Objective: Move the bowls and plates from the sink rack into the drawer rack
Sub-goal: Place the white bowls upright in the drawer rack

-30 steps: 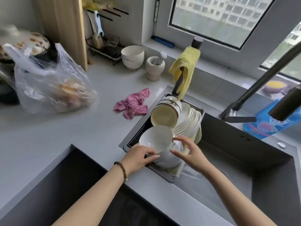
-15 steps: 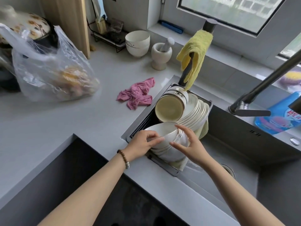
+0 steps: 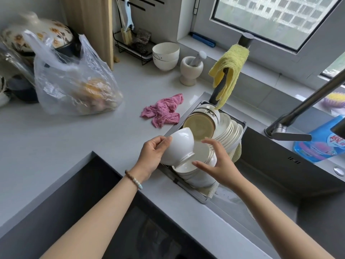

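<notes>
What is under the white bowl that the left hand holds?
A stack of white bowls stands in the sink rack. Its lower bowls and the rack's floor are covered.

— Tilted bowl (image 3: 177, 146): plain white, thin gold line at foot. Cloths?
— Crumpled cloth (image 3: 162, 111) pink; hanging cloth (image 3: 229, 70) yellow. Pot lid (image 3: 59, 29)?
— Cream, scattered brown-orange flowers. Pouch (image 3: 321, 146)?
— Blue, pink patch, red lettering. Bracelet (image 3: 133, 179) beads brown, then white.

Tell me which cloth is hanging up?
The yellow cloth, draped over a dark post behind the sink rack. The pink cloth lies crumpled on the counter.
</notes>
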`<state>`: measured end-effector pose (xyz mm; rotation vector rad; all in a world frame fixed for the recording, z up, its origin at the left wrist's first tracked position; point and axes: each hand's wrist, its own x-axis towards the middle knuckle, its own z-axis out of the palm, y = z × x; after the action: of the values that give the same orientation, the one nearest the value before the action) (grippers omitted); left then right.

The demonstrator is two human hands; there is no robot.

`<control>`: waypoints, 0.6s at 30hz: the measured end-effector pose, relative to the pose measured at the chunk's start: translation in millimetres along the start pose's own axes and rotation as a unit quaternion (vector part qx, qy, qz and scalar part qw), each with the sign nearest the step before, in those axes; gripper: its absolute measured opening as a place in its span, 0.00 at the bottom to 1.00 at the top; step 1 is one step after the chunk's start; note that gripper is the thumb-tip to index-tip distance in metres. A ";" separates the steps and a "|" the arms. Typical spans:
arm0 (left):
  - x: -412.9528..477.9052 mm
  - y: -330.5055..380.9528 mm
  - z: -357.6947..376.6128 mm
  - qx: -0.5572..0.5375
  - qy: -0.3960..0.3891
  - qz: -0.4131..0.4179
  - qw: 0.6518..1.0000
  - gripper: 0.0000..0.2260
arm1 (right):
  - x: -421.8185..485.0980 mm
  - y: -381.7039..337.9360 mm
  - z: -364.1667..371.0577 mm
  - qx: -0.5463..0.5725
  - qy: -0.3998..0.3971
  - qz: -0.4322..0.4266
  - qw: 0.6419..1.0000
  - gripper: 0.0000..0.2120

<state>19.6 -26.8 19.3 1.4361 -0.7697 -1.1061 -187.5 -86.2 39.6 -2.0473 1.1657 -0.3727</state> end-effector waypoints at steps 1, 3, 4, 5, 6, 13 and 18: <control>-2.1 5.9 -5.6 -0.003 0.003 0.006 1.000 0.12 | 0.7 -10.0 -1.6 0.006 0.009 -0.019 1.000 0.35; -8.4 22.7 -17.5 -0.006 0.001 0.025 1.000 0.11 | 4.4 -33.6 -3.8 0.010 0.002 -0.050 0.999 0.39; -12.0 31.4 -23.5 -0.006 -0.006 0.036 0.999 0.11 | 6.3 -47.6 -4.4 0.010 -0.013 -0.058 0.998 0.40; -15.9 39.8 -29.4 -0.006 -0.014 0.045 0.999 0.11 | 7.8 -62.3 -4.7 0.011 -0.031 -0.061 0.998 0.40; -20.3 48.0 -36.0 -0.002 -0.023 0.051 0.998 0.12 | 8.9 -77.1 -4.9 0.015 -0.049 -0.058 0.997 0.38; -67.0 87.7 -90.3 0.008 -0.064 0.045 0.997 0.16 | -9.7 -150.3 9.4 0.166 -0.173 -0.035 0.970 0.21; -124.2 88.2 -140.6 0.057 -0.086 0.020 0.994 0.26 | -44.1 -179.1 52.0 0.267 -0.219 -0.032 0.938 0.24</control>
<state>117.5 122.8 124.3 1.4263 -0.9948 -1.1821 -71.5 30.6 137.7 -1.5777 0.6361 -0.2141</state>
